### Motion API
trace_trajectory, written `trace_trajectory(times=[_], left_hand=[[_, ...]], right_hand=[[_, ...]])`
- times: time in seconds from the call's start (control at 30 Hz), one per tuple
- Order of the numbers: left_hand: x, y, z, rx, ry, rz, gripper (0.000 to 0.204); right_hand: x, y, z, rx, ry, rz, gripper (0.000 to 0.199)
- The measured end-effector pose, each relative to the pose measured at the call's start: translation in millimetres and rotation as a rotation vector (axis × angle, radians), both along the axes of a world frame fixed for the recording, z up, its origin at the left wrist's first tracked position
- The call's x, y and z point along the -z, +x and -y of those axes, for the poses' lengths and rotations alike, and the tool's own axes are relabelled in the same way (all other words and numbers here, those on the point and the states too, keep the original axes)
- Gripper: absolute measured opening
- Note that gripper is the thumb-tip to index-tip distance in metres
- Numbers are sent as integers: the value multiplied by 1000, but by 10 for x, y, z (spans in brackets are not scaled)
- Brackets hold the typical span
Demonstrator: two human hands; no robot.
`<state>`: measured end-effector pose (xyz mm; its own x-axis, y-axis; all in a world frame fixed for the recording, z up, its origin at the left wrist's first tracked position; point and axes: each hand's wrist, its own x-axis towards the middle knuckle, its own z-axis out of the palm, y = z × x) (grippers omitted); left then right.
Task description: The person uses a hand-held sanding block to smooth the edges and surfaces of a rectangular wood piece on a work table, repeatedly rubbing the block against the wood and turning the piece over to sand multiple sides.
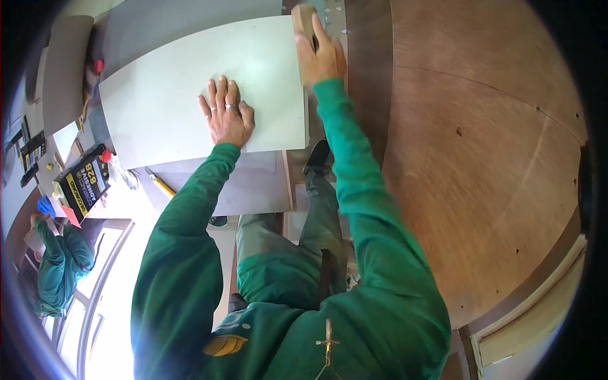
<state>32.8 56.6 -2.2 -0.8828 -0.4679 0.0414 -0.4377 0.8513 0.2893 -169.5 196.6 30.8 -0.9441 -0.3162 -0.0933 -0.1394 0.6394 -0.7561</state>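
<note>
Near the upper middle of the frame lies a pale panel (190, 95), flat on a grey bench (253, 190). On its lower right part the left hand (227, 117) rests palm down, fingers straight and close together, thumb set a little apart, rings on two fingers. At the panel's upper right corner the right hand (320, 54) grips a small tan block (303, 18), fingers wrapped over its top and closed around it; the block sits against the panel's edge. Both sleeves are green and run down to the lower edge of the frame.

To the right stands a large brown plywood sheet (481, 158). At the left edge, below the panel, are a black and yellow can (82, 180) with a red cap beside it, and a yellow-handled tool (161, 185) just under the panel's lower edge. In the lower left another person in green (60, 263) is partly seen.
</note>
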Motion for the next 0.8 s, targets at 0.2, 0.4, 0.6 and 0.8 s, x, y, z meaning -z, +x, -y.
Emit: trace_trajectory(times=[0.2, 0.4, 0.6, 0.8], left_hand=[[-39, 68, 87, -27, 14, 8, 62], [-41, 61, 103, -27, 25, 25, 62], [-56, 36, 82, -29, 47, 17, 62], [-43, 28, 133, -29, 5, 24, 62]], right_hand=[[124, 871, -452, -60, -79, -2, 69], [-8, 984, -400, -3, -24, -16, 67], [12, -62, 77, -42, 0, 27, 65], [-29, 1230, -567, -15, -84, 40, 67]])
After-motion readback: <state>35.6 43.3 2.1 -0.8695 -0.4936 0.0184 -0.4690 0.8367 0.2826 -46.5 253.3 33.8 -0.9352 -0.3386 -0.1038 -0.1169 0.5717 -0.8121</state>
